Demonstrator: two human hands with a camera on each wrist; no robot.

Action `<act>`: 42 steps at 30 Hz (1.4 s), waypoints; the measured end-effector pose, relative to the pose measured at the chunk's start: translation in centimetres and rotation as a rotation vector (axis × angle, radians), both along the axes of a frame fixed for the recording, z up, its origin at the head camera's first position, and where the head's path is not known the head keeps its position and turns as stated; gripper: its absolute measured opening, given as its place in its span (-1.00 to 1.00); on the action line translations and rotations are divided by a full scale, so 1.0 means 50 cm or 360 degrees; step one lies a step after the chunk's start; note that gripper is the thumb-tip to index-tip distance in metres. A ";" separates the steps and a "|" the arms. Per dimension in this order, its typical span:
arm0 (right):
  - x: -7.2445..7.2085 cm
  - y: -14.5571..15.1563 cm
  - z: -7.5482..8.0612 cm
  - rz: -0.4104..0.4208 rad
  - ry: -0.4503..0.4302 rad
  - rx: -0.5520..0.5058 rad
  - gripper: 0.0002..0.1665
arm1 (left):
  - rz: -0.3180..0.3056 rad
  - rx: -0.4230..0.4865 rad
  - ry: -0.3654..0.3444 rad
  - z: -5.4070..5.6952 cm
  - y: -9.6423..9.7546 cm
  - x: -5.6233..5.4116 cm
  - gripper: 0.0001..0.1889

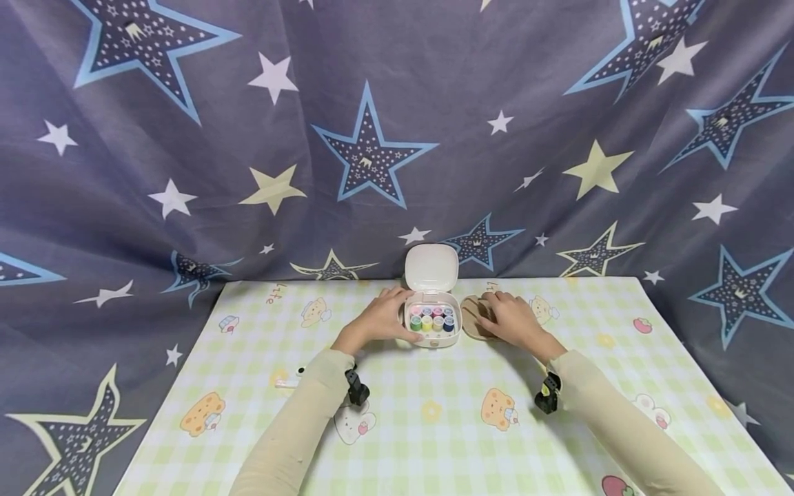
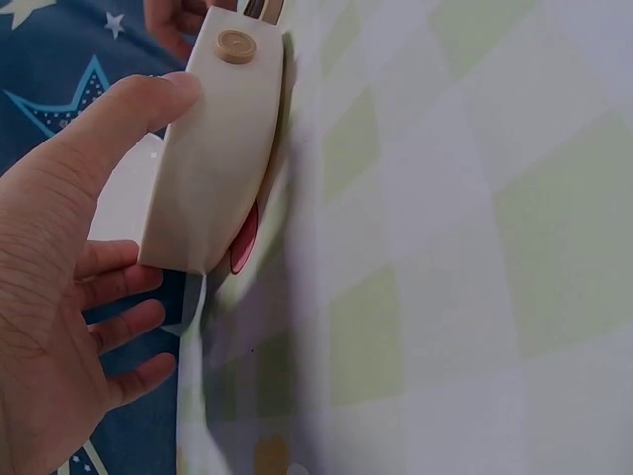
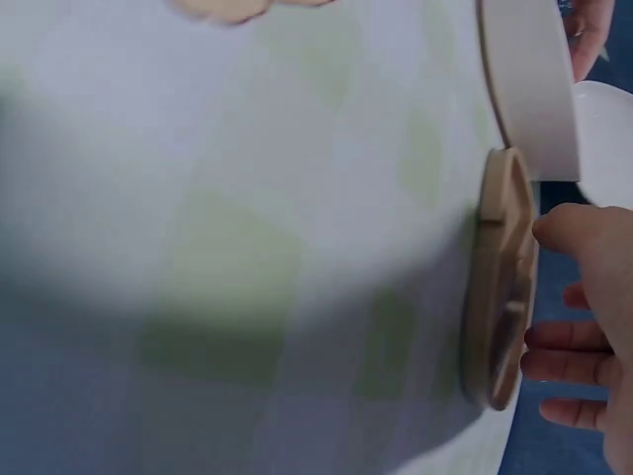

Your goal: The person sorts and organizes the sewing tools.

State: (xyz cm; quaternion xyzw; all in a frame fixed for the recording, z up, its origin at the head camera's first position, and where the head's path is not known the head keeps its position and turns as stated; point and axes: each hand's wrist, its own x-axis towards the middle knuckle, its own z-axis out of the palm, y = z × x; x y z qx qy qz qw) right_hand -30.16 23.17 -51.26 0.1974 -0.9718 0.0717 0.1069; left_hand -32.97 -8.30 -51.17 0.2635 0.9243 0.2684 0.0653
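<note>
A small white sewing box (image 1: 433,342) stands near the table's back edge, its lid (image 1: 432,267) raised behind it. Inside it sit several coloured thread spools (image 1: 428,322). My left hand (image 1: 387,318) grips the box at its left side, thumb at the front edge and index finger toward the back; the left wrist view shows its other fingers extended. Just right of the box lies a flat brown tray (image 1: 474,332) with recesses. My right hand (image 1: 513,322) rests over the tray's right part, hiding some of it; its thumb and fingers are at the rim in the right wrist view.
A checked cartoon-print cloth covers the table (image 1: 428,441). Behind its back edge hangs a dark star-patterned curtain (image 1: 397,227), close to the lid. Each wrist carries a black camera strap.
</note>
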 end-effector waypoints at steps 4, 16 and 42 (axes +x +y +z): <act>0.002 0.005 -0.013 -0.0003 -0.0022 0.0022 -0.39 | 0.0003 -0.0007 -0.0014 -0.001 -0.001 0.000 0.18; -0.006 0.015 -0.033 0.0015 -0.0033 0.0071 -0.44 | 0.0008 0.0003 -0.0021 0.003 0.003 0.001 0.18; -0.006 0.020 -0.041 0.0144 -0.0084 -0.0009 -0.68 | 0.0004 -0.0073 0.0015 0.007 0.004 0.010 0.18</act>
